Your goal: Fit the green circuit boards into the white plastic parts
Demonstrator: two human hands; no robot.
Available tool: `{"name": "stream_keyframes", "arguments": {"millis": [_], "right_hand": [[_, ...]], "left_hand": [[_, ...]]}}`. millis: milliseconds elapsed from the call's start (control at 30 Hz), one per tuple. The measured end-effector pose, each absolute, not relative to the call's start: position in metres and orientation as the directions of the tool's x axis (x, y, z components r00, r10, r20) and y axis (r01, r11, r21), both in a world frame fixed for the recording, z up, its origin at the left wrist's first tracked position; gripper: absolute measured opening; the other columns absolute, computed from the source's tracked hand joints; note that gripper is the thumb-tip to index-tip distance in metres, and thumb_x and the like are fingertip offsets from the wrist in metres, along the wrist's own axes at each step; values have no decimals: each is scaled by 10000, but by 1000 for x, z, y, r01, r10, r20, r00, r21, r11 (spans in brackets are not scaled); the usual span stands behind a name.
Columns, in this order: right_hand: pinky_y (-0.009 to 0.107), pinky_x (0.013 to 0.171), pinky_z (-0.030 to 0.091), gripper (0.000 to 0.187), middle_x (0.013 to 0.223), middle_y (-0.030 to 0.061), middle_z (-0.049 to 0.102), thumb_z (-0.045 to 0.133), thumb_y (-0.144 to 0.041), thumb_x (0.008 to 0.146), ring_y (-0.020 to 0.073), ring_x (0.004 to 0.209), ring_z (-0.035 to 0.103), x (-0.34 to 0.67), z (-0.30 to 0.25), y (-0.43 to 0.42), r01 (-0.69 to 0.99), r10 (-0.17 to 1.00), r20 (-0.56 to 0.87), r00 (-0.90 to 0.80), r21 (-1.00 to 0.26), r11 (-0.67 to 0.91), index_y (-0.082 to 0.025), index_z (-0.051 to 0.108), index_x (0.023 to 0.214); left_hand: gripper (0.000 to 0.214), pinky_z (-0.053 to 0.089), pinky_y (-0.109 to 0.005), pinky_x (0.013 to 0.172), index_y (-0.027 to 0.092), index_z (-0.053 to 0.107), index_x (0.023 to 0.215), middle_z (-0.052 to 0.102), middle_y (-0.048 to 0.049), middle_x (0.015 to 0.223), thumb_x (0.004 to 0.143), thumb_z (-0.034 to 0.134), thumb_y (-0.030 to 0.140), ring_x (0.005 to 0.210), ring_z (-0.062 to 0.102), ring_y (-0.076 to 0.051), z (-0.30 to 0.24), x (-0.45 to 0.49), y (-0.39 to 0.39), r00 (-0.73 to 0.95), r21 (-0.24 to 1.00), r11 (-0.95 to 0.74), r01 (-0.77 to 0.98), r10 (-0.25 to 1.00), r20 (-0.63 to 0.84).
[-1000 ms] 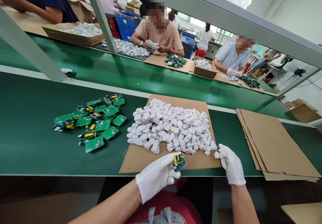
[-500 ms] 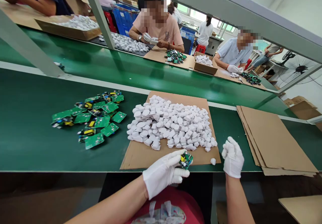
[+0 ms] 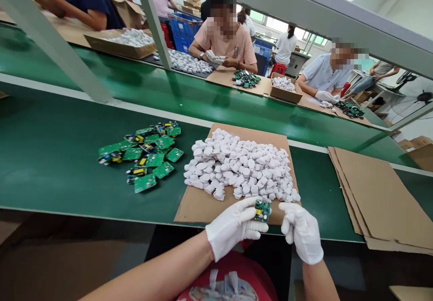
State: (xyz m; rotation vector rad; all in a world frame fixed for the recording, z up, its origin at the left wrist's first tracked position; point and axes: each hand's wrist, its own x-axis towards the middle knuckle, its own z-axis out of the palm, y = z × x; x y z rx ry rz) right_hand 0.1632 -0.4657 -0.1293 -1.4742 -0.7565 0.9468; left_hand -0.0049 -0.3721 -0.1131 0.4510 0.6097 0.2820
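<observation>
In my gloved left hand (image 3: 237, 226) is a small green circuit board (image 3: 262, 210) with a yellow part on it, gripped at its left edge by thumb and fingers. Just to the right, above the table's front edge, my gloved right hand (image 3: 301, 231) has its fingers curled in, thumb side toward the board. Whatever lies in those fingers, if anything, is hidden. Behind both hands a heap of small white pieces (image 3: 241, 165) covers much of a cardboard sheet (image 3: 192, 206). Farther left lies a loose pile of green circuit boards (image 3: 145, 182).
Stacked cardboard sheets (image 3: 382, 192) lie at the right of the green table (image 3: 50, 156). A slanted metal frame (image 3: 152, 21) stands beyond. Across from me, a person in pink (image 3: 233, 43) and a person in light blue (image 3: 324, 73) work beside boxes and board piles.
My right hand has moved left, close to the circuit board in my left hand. A loose white piece seen near it no longer shows. The view has turned slightly left.
</observation>
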Motion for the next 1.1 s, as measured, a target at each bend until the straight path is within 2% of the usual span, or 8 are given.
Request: {"name": "stream_keyframes", "arguments": {"millis": [100, 300, 467, 667, 767, 867, 1000, 1100], "right_hand": [[173, 287, 284, 324, 508, -13, 551, 526, -435, 826, 61, 324, 416, 155, -130, -459, -21, 862, -137, 487, -989, -146, -160, 650, 945], [269, 536, 502, 62, 880, 42, 625, 661, -193, 718, 131, 631, 587, 145, -131, -449, 146, 910, 174, 377, -981, 128, -223, 674, 772], [205, 295, 336, 246, 544, -17, 559, 570, -397, 802, 68, 331, 413, 140, -137, -447, -68, 844, -94, 527, -995, -68, -184, 670, 877], [269, 544, 498, 237, 750, 25, 626, 703, -304, 699, 124, 591, 569, 138, -136, -444, 11, 867, 56, 496, -998, 58, -208, 679, 914], [221, 389, 425, 230, 540, -22, 558, 641, -376, 753, 82, 407, 473, 137, -135, -445, -81, 845, -67, 531, -996, -28, -188, 674, 882], [188, 281, 318, 309, 557, 2, 583, 603, -459, 760, 70, 356, 419, 136, -135, -447, -86, 823, -153, 548, -988, -126, -171, 682, 842], [236, 415, 438, 235, 752, 35, 621, 683, -357, 706, 104, 506, 506, 134, -135, -445, -5, 872, -15, 490, -1000, -14, -201, 681, 882], [231, 396, 408, 182, 717, 16, 598, 675, -331, 719, 80, 447, 462, 135, -136, -445, 21, 865, 3, 502, -1000, -9, -202, 680, 848]], "left_hand": [[310, 471, -219, 606, 147, 563, 1070, 607, -85, 988, 770, 614, 205, 746, 649, -158, -114, -9, -371, 771, 486, 858, -168, 422, -478], [295, 484, -241, 630, 140, 579, 1020, 629, -91, 960, 743, 646, 215, 737, 656, -165, -119, -13, -370, 736, 466, 851, -244, 475, -482], [324, 480, -235, 646, 136, 582, 1049, 601, -122, 1089, 745, 650, 225, 777, 654, -166, -117, -14, -368, 737, 490, 836, -247, 490, -466], [354, 486, -262, 673, 131, 577, 1046, 616, -127, 1049, 717, 675, 217, 784, 651, -179, -117, -16, -366, 718, 511, 824, -245, 509, -475], [343, 484, -257, 670, 117, 580, 1021, 599, -147, 1091, 711, 679, 224, 794, 648, -181, -118, -15, -364, 724, 537, 809, -239, 517, -456], [361, 487, -254, 650, 111, 575, 1015, 597, -147, 1084, 694, 693, 228, 764, 649, -171, -120, -15, -363, 731, 543, 804, -242, 519, -443], [343, 487, -245, 604, 132, 571, 1001, 604, -112, 1026, 699, 692, 241, 720, 655, -166, -123, -15, -363, 721, 543, 803, -246, 526, -452], [337, 485, -247, 596, 140, 565, 1004, 596, -114, 1041, 711, 683, 257, 718, 659, -169, -124, -16, -363, 719, 559, 794, -238, 531, -448]]}}
